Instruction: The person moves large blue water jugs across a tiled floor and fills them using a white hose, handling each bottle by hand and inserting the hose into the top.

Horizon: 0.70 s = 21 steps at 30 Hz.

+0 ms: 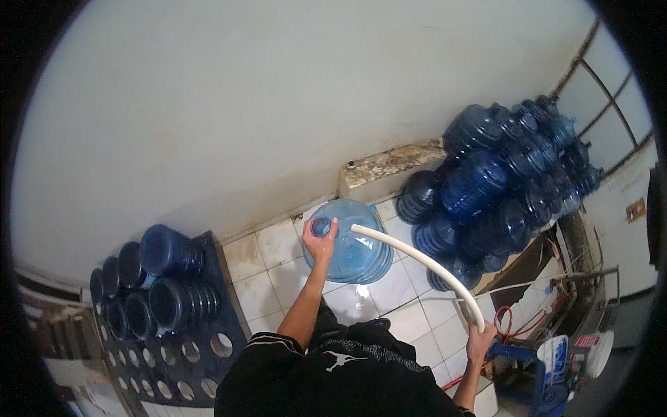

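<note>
A large, clear light-blue water jug (358,258) rests on the tiled floor in front of me. Its neck (320,226) shows to the left of the body's middle, and my left hand (321,242) is closed around it. At the lower right, my right hand (479,342) grips a cream-coloured hose (427,260). From there the hose arcs up and left, and its free end is over the jug's shoulder, apart from the neck. Whether that end touches the jug, I cannot tell.
Many dark-blue jugs (479,184) are piled at the right wall. More lie on a dark rack with round holes (167,354) at the left. A low stone-topped ledge (392,164) borders the far wall. Blue equipment (521,353) and red tubing (509,325) sit beside my right hand.
</note>
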Motion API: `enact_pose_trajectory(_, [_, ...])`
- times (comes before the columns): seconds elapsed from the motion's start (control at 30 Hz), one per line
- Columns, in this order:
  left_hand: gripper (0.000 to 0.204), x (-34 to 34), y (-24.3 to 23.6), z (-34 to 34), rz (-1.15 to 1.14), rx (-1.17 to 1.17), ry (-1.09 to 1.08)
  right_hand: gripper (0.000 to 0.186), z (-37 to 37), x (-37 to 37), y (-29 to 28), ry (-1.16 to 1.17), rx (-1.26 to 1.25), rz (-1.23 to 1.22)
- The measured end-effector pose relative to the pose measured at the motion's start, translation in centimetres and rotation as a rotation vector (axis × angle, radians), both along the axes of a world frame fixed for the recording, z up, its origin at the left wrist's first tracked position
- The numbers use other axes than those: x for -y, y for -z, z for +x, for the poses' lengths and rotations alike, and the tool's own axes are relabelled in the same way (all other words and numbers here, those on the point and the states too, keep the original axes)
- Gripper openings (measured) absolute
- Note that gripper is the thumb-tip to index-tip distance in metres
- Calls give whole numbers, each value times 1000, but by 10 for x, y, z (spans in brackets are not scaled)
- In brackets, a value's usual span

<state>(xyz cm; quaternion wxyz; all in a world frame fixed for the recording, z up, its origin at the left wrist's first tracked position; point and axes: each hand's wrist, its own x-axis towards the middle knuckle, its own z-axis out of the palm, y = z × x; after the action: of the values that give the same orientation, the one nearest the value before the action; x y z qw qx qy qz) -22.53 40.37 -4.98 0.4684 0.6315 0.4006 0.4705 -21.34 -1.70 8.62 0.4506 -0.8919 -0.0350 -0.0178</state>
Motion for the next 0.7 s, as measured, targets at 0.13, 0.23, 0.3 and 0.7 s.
enact_pose_trajectory(0.13, [29,61,-61,51,-91,172,244,26,-2,46,-16,122,24,155])
enact_pose_trajectory(0.23, [33,96,-94,90,156,394,510,23,-1,74,-23,205,-3,245])
enact_pose_trajectory(0.3, [32,120,-105,103,331,137,462,22,4,88,-25,269,-60,221])
enact_pose_trajectory(0.7, [34,185,-119,140,614,128,501,46,1,113,6,196,-1,429])
